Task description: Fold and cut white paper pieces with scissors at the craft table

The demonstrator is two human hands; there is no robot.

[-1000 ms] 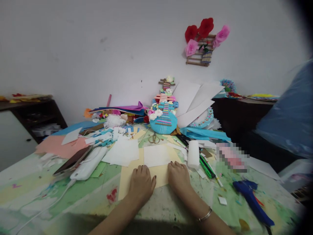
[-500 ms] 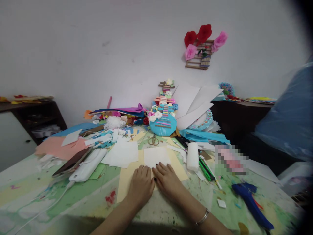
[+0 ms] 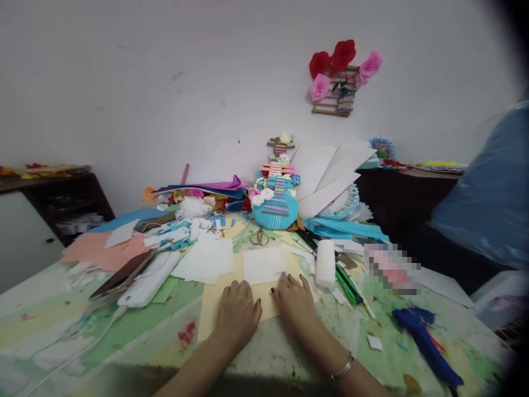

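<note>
My left hand (image 3: 238, 310) lies palm down on a pale yellow sheet (image 3: 210, 311), thumb out to the side and nothing held. To its right, my right hand (image 3: 296, 304) rests with fingers spread on the same sheet, its fingertips near the lower right corner of a white rectangle of paper (image 3: 263, 264). That white paper lies flat on top of the yellow sheet, beyond both hands. Left of it is a pile of white paper (image 3: 206, 259). A white cylindrical roll (image 3: 325, 263) stands to the right, beside a green cutter (image 3: 347, 285).
A blue glue gun (image 3: 427, 344) lies at the right. Scissors (image 3: 259, 237) sit behind the white paper. At the left are a white corded device (image 3: 151, 280) and paper scraps (image 3: 176, 236). A blue paper instrument (image 3: 275, 212) leans at the back.
My hands have moved apart. The right hand slid to the right and the left shifted slightly toward me, uncovering more of the yellow sheet. The white paper looks unmoved.
</note>
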